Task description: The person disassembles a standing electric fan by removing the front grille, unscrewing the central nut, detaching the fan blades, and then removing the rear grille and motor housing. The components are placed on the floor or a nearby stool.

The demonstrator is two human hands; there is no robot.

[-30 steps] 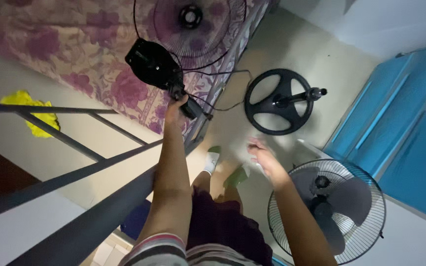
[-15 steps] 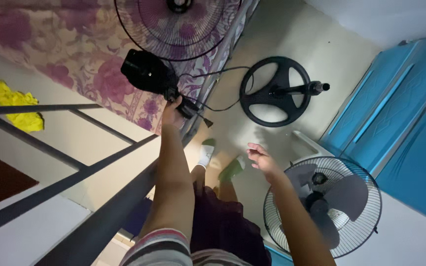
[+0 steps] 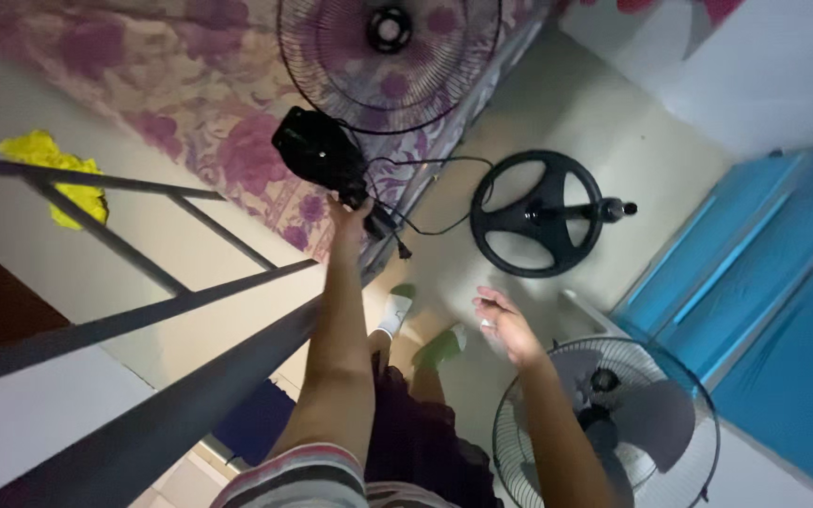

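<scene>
Left hand (image 3: 348, 218) is clamped on the neck of a black fan motor unit (image 3: 320, 155), held out at arm's length over the edge of the floral mattress (image 3: 190, 103). Motor body sits just beyond the fingers, up and left of the grip. Power cord (image 3: 425, 183) trails from the unit off to the right of the hand and sags toward the floor; plug end hangs just below the wrist.

Right hand (image 3: 505, 325) is empty, fingers loosely spread, hovering low and well apart from the motor. Round black fan base (image 3: 536, 214) with its short pole lies on the floor beyond it. An assembled fan with grille (image 3: 604, 423) sits just under the right forearm. A loose wire grille (image 3: 390, 56) rests on the mattress, just past the motor.

Risks, as I read it:
- One-handed grip on the neck with the heavy end cantilevered out: could twist out and drop.
- Loose cord could snag the bed frame (image 3: 444, 132) or the base and yank the unit.
- Feet in socks (image 3: 397, 310) are right below the cord: trip hazard.
- Dim light makes the grip hard to confirm.
</scene>
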